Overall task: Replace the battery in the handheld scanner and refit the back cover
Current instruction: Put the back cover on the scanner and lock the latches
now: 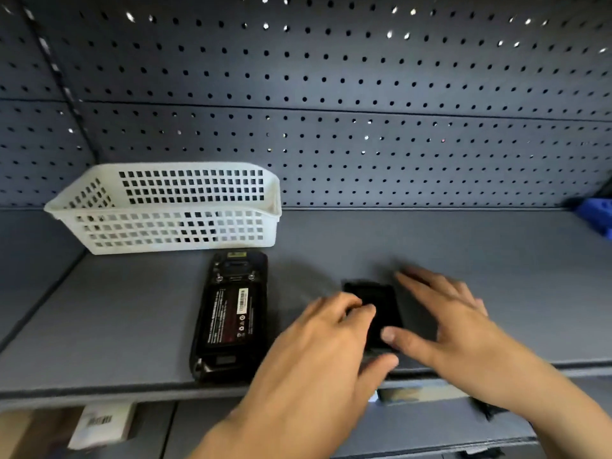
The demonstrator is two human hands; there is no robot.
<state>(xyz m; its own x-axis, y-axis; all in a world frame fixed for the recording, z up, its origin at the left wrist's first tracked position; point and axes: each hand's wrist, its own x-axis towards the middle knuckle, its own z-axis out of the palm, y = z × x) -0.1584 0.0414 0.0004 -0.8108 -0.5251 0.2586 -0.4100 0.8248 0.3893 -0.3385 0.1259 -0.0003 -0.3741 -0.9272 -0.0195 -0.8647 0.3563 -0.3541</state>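
The black handheld scanner (231,313) lies face down on the grey shelf (132,326), its back uncovered with a black battery (230,314) seated in the bay, label up. To its right lies the black back cover (381,306), flat on the shelf. My left hand (318,359) rests at the cover's left edge, fingers and thumb touching it. At the cover's right side, my right hand (447,319) has spread fingers and its thumb on the cover's near part. Both hands are blurred, and whether the cover is gripped or lifted is unclear.
A white perforated plastic basket (165,207) stands behind the scanner against the grey pegboard back wall (331,94). A blue object (596,217) sits at the far right. Below the shelf edge, a labelled box (99,425) is visible at lower left.
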